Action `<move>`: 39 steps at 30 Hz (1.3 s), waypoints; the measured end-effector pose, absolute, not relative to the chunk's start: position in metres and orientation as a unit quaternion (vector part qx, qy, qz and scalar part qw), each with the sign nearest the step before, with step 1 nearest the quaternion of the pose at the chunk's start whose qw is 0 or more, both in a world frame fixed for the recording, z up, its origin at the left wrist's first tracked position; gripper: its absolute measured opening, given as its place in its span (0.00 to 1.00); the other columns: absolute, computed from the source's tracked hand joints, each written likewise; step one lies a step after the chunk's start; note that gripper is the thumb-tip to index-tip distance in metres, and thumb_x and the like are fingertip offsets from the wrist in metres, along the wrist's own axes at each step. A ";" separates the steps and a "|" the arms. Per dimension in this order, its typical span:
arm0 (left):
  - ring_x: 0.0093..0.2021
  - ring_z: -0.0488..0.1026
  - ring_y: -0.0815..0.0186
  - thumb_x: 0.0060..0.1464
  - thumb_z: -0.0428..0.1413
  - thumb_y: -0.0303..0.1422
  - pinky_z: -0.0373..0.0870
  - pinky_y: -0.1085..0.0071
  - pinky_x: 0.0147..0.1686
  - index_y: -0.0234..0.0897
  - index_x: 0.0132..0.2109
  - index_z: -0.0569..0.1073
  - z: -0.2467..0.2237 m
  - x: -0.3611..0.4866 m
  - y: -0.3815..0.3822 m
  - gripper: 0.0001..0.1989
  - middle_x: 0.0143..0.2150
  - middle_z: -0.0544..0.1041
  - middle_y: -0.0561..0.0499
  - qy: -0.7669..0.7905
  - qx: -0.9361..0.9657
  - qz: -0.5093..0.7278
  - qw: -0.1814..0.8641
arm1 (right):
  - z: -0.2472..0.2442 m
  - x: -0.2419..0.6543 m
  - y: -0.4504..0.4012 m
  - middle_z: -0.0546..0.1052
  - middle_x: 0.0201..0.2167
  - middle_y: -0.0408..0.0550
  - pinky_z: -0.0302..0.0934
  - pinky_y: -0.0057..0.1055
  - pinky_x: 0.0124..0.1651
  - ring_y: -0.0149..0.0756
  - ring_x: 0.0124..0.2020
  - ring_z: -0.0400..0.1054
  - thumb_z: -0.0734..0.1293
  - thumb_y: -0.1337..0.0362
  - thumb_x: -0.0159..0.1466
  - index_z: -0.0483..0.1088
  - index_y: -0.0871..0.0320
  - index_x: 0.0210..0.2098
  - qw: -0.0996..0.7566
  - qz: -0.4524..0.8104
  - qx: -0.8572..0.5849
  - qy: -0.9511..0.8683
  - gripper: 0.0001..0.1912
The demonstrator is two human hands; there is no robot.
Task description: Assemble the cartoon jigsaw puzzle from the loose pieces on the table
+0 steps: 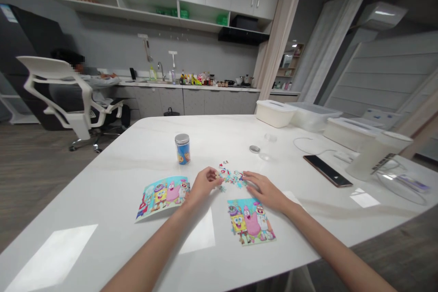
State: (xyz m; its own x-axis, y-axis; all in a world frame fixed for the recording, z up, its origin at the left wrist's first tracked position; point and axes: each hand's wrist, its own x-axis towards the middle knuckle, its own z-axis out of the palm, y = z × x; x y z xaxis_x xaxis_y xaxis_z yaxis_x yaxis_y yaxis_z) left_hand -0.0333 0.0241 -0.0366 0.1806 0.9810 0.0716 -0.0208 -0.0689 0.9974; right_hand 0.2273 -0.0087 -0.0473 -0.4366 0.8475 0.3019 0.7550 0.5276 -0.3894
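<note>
A pile of small colourful puzzle pieces (233, 178) lies on the white table between my two hands. My left hand (205, 184) is at the left edge of the pile, its fingers curled with the tips close together; what they hold, if anything, is too small to name. At the pile's right edge, my right hand (262, 188) rests with fingers apart and touches pieces. Below the pile lies a partly assembled cartoon puzzle (252, 222) with an uneven left edge. A curved picture sheet (163, 196) with the same characters lies left of my left hand.
A jar with a silver lid (182, 149) stands behind the sheet. A metal lid (254, 149) and clear plastic pieces lie farther back. On the right are a phone (327, 170), cables, a large white cup (378, 157) and storage boxes (275, 114). A person sits at the far left.
</note>
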 end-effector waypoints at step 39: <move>0.25 0.77 0.65 0.32 0.70 0.35 0.66 0.73 0.24 0.38 0.40 0.67 -0.024 -0.044 0.020 0.27 0.28 0.78 0.55 0.510 0.560 0.446 0.478 | -0.016 0.195 0.032 0.72 0.41 0.49 0.66 0.38 0.47 0.40 0.42 0.70 0.64 0.70 0.65 0.74 0.52 0.42 0.183 0.165 -0.451 -0.858 0.10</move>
State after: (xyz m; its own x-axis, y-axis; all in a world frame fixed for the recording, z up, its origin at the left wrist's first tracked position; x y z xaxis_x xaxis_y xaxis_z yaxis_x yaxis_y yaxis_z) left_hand -0.0443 0.0197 -0.0243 0.0832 0.9965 0.0120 0.1454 -0.0240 0.9891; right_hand 0.1947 0.0319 -0.0159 -0.5255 0.8348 0.1641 0.7139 0.5376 -0.4486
